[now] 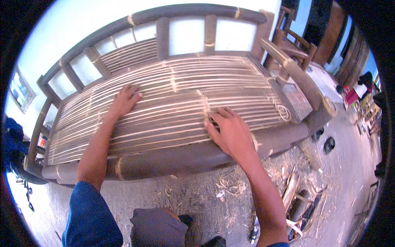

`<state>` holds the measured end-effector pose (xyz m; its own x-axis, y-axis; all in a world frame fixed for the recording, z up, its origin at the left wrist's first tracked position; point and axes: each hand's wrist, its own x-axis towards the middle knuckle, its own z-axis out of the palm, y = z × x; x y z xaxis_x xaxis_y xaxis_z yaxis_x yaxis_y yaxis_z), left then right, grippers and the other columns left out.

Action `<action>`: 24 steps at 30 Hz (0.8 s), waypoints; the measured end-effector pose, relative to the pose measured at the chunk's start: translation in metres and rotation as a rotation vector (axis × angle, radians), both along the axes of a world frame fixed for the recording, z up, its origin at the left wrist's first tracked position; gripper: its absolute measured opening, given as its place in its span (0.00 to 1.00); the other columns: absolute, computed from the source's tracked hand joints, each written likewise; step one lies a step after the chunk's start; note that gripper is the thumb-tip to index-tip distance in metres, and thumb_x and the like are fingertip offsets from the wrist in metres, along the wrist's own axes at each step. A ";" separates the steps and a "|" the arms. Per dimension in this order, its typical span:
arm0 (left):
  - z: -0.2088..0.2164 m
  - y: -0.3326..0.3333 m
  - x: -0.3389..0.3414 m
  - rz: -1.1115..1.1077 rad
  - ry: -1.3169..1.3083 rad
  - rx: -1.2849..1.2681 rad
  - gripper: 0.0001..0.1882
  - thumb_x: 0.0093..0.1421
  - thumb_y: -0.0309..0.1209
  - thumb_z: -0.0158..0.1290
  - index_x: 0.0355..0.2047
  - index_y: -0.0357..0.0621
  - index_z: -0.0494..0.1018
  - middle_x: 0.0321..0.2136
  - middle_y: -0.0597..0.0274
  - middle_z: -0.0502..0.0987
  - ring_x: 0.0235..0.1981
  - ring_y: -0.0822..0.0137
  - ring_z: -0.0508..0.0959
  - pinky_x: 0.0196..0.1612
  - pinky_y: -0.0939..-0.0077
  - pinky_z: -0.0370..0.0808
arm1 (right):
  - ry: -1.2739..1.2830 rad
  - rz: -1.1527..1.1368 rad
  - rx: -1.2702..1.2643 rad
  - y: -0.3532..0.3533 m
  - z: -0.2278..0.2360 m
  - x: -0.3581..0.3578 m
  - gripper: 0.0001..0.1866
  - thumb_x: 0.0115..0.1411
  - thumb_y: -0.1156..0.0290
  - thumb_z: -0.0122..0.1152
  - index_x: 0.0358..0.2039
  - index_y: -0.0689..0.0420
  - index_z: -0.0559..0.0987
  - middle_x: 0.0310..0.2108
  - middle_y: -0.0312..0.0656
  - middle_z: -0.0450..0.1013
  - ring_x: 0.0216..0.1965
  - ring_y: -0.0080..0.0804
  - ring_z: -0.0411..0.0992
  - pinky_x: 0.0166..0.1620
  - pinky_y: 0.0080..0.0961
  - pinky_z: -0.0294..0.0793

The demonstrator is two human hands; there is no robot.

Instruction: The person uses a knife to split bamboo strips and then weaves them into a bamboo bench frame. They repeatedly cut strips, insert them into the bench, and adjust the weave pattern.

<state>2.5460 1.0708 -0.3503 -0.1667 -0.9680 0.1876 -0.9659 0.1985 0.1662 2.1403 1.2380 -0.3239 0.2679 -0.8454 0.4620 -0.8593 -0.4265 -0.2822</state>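
A long dark bamboo bench (142,166) stands before me, its seat made of thin pale-edged bamboo slats (160,113). My left hand (124,101) lies on the slats left of the middle, palm down, fingers stretched out, with nothing held. Near the front rail my right hand (230,129) has its thumb and fingers curled together at the end of a pale woven lashing (201,100) that crosses the slats. What sits between those fingertips is too small to make out. To the right, a loose coil of cane strip (283,112) rests on the seat.
Bamboo scraps and shavings (230,183) litter the floor below the bench. Cut bamboo pieces (294,201) lie at lower right, and dark sandals (329,145) beyond. Another bamboo chair (294,47) stands at the back right. A white wall (74,29) rises behind the backrest.
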 end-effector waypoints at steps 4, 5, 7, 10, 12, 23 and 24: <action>0.001 0.002 -0.004 0.004 0.007 0.000 0.36 0.67 0.64 0.41 0.68 0.62 0.64 0.71 0.46 0.57 0.73 0.43 0.53 0.70 0.34 0.48 | 0.004 -0.014 0.010 0.003 0.004 0.001 0.19 0.65 0.57 0.57 0.46 0.58 0.82 0.50 0.52 0.77 0.55 0.53 0.72 0.58 0.46 0.72; 0.001 0.004 -0.006 0.018 0.010 0.005 0.36 0.66 0.64 0.41 0.68 0.62 0.64 0.71 0.46 0.57 0.73 0.44 0.52 0.70 0.33 0.47 | 0.005 -0.004 -0.010 0.004 0.004 0.002 0.19 0.65 0.56 0.56 0.45 0.58 0.82 0.49 0.51 0.77 0.55 0.52 0.72 0.59 0.47 0.72; 0.003 0.007 -0.009 0.040 0.013 0.033 0.38 0.65 0.66 0.41 0.69 0.63 0.63 0.71 0.46 0.56 0.73 0.44 0.50 0.70 0.31 0.45 | -0.020 -0.003 0.045 0.004 0.004 0.003 0.20 0.66 0.56 0.55 0.46 0.58 0.82 0.51 0.53 0.76 0.56 0.55 0.72 0.60 0.47 0.71; 0.005 0.011 -0.014 0.052 0.042 0.029 0.37 0.66 0.66 0.40 0.68 0.63 0.64 0.72 0.47 0.55 0.73 0.43 0.50 0.70 0.31 0.45 | -0.028 0.004 0.029 0.003 0.003 0.003 0.21 0.67 0.55 0.55 0.47 0.59 0.81 0.53 0.55 0.75 0.57 0.60 0.71 0.61 0.49 0.70; 0.006 0.014 -0.017 0.057 0.041 0.026 0.37 0.66 0.66 0.40 0.68 0.64 0.64 0.71 0.46 0.55 0.74 0.42 0.49 0.70 0.30 0.44 | -0.016 -0.005 0.024 0.004 0.003 0.003 0.21 0.67 0.55 0.55 0.47 0.59 0.81 0.53 0.55 0.75 0.56 0.60 0.71 0.60 0.49 0.70; 0.012 0.019 -0.026 0.044 0.047 0.065 0.37 0.66 0.67 0.38 0.69 0.66 0.63 0.71 0.39 0.51 0.73 0.38 0.48 0.69 0.28 0.43 | 0.003 -0.043 0.042 0.010 0.013 0.010 0.18 0.65 0.58 0.58 0.46 0.60 0.82 0.53 0.51 0.75 0.56 0.55 0.72 0.59 0.45 0.72; 0.012 0.019 -0.027 0.044 0.042 0.067 0.37 0.66 0.67 0.38 0.69 0.66 0.63 0.72 0.39 0.51 0.73 0.37 0.48 0.69 0.28 0.43 | 0.012 -0.038 0.024 0.010 0.013 0.010 0.18 0.65 0.59 0.58 0.46 0.60 0.82 0.53 0.51 0.76 0.56 0.55 0.72 0.59 0.46 0.72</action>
<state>2.5188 1.0898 -0.3388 -0.1172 -0.9848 0.1283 -0.9652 0.1433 0.2186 2.1507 1.2479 -0.3108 0.2405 -0.8661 0.4382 -0.8781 -0.3865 -0.2820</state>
